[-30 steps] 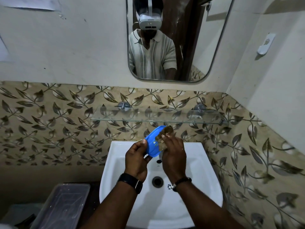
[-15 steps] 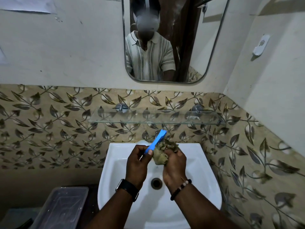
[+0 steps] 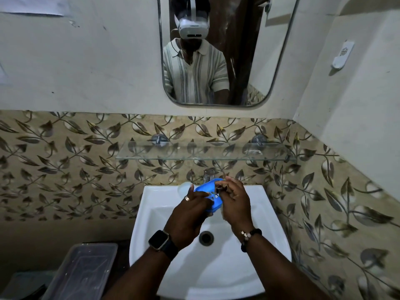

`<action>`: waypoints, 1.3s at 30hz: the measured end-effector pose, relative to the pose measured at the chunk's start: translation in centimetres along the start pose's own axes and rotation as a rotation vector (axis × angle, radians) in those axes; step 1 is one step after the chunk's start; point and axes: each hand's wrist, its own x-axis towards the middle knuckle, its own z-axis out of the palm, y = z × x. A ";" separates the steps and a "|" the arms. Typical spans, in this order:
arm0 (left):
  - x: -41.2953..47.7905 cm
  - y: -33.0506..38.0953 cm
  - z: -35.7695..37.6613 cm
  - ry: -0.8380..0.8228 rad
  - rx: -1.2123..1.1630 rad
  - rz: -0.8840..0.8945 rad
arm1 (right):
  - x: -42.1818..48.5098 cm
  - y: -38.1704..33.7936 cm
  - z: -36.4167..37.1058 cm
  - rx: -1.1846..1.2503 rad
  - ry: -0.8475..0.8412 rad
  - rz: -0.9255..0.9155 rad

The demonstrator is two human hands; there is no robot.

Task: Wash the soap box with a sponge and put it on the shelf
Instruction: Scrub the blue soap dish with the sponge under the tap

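leaf-patterned tiles (image 3: 65, 161) covered the lower wall behind a white sink (image 3: 268, 215), with plain pale wall above them. over the sink hung a mirror (image 3: 266, 61), and in it i saw my striped shirt and the white headset on my head. a glass shelf (image 3: 205, 151) stood out from the tiles between mirror and sink, on two round metal mounts. just under it the chrome tap (image 3: 208, 175) rose at the back rim of the sink, and the dark drain (image 3: 206, 237) sat low in the bowl.

from the head view, both my arms reached over the bowl. my left hand (image 3: 188, 215) held the blue soap box (image 3: 208, 197) above the sink, near the tap, with my fingers (image 3: 200, 194) closed across its top face and my thumb beneath; a ring showed on one finger and a dark watch (image 3: 161, 240) on that wrist. the box lay roughly flat, tilted a little, its cut-out holes facing up. my right hand (image 3: 234, 205) was curled shut at the box's right end, pressing a dark scrap of sponge (image 3: 223, 188) against it; only a small bit of the sponge showed past my fingertips. a beaded bracelet (image 3: 249, 234) circled that wrist.

left of the sink, lower down, a clear plastic container (image 3: 84, 273) sat in shadow.
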 end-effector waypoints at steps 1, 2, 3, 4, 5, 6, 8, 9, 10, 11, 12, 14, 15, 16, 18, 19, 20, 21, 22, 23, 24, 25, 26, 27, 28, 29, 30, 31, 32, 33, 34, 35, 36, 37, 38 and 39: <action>-0.2 0.0 0.0 -0.005 0.023 0.043 | 0.0 -0.2 0.1 0.033 0.010 0.046; -0.5 -0.1 0.1 0.008 0.031 0.065 | 0.0 -0.4 0.2 0.045 0.028 0.055; -0.8 0.0 0.2 0.030 0.017 0.041 | -0.2 -0.5 0.1 0.045 0.042 0.048; -1.1 0.2 0.3 0.043 -0.037 -0.037 | -0.3 -0.5 0.0 0.057 0.052 0.036; -1.3 0.8 0.4 0.051 -0.142 -0.172 | -0.3 -0.5 0.0 0.076 0.049 0.023; -1.4 1.6 0.4 0.061 -0.308 -0.347 | -0.5 -0.4 0.0 0.083 0.037 0.007; -0.9 3.3 0.2 0.161 -0.793 -0.752 | -0.8 -0.6 0.0 0.042 0.001 -0.047; -0.6 3.5 0.2 0.214 -1.006 -0.916 | -1.0 -0.7 0.1 0.007 -0.022 -0.086; -0.4 3.4 0.3 0.237 -1.122 -1.014 | -1.1 -0.7 0.0 -0.036 -0.049 -0.128; -0.2 3.1 0.2 0.222 -1.145 -1.068 | -1.1 -0.5 0.0 -0.084 -0.082 -0.166; -0.1 2.7 0.1 0.210 -1.130 -1.103 | -1.2 -0.3 -0.2 -0.124 -0.118 -0.201; -0.1 2.1 -0.2 0.203 -1.102 -1.106 | -1.3 -0.1 -0.5 -0.245 -0.154 -0.272; -0.2 2.0 -0.2 0.198 -1.098 -1.096 | -1.4 0.0 -0.6 -0.342 -0.135 -0.307; -0.1 1.9 -0.1 0.185 -1.098 -1.094 | -1.5 0.1 -0.6 -0.458 -0.096 -0.336; 0.0 2.1 0.4 0.169 -1.103 -1.109 | -2.0 0.0 -0.3 -0.659 -0.027 -0.401; 0.0 2.1 0.7 0.177 -1.113 -1.125 | -2.3 -0.1 0.0 -0.687 -0.029 -0.428; 0.1 2.2 0.9 0.191 -1.123 -1.142 | -2.6 -0.4 0.3 -0.662 -0.057 -0.451; 0.1 2.2 1.0 0.201 -1.127 -1.157 | -2.9 -0.6 0.6 -0.603 -0.097 -0.472; 0.2 2.2 1.0 0.205 -1.128 -1.171 | -3.2 -0.7 0.9 -0.546 -0.142 -0.508; 0.2 2.1 1.0 0.200 -1.126 -1.179 | -3.4 -0.7 1.0 -0.518 -0.179 -0.562; 0.3 2.0 1.0 0.188 -1.120 -1.179 | -3.4 -0.5 1.0 -0.526 -0.203 -0.628; 0.3 1.9 1.0 0.174 -1.113 -1.175 | -3.2 -0.3 0.7 -0.558 -0.213 -0.697; 0.2 1.8 1.0 0.159 -1.106 -1.168 | -2.7 0.1 0.3 -0.606 -0.205 -0.744; 0.2 1.8 1.0 0.148 -1.099 -1.160 | -2.1 0.3 -0.2 -0.674 -0.192 -0.754; 0.1 1.8 1.1 0.142 -1.089 -1.151 | -1.5 0.3 -0.6 -0.758 -0.173 -0.739; 0.1 1.7 1.1 0.144 -1.082 -1.138 | -1.0 0.2 -0.9 -0.847 -0.153 -0.711; 0.1 1.7 1.2 0.164 -1.083 -1.127 | -0.7 0.0 -1.0 -0.928 -0.146 -0.678; 0.1 1.7 1.2 0.199 -1.087 -1.124 | -0.6 -0.3 -0.9 -0.986 -0.142 -0.646; 0.2 1.7 1.4 0.239 -1.095 -1.130 | -0.6 -0.6 -0.6 -1.025 -0.133 -0.607; 0.3 1.8 1.5 0.276 -1.105 -1.142 | -0.8 -1.0 -0.3 -1.044 -0.118 -0.561; 0.4 1.9 1.6 0.310 -1.124 -1.157 | -1.0 -1.3 0.0 -1.044 -0.106 -0.511; 0.5 2.0 1.8 0.344 -1.152 -1.175 | -1.5 -1.7 0.4 -1.028 -0.106 -0.468; 0.5 2.1 1.8 0.385 -1.188 -1.191 | -2.1 -2.0 0.8 -0.997 -0.127 -0.448; 0.7 2.0 1.7 0.434 -1.229 -1.203 | -2.8 -2.3 1.3 -0.948 -0.174 -0.444; 0.9 1.9 1.6 0.484 -1.274 -1.211 | -3.6 -2.4 2.0 -0.881 -0.242 -0.439; 1.1 1.8 1.4 0.526 -1.318 -1.214 | -4.4 -2.5 2.5 -0.782 -0.306 -0.425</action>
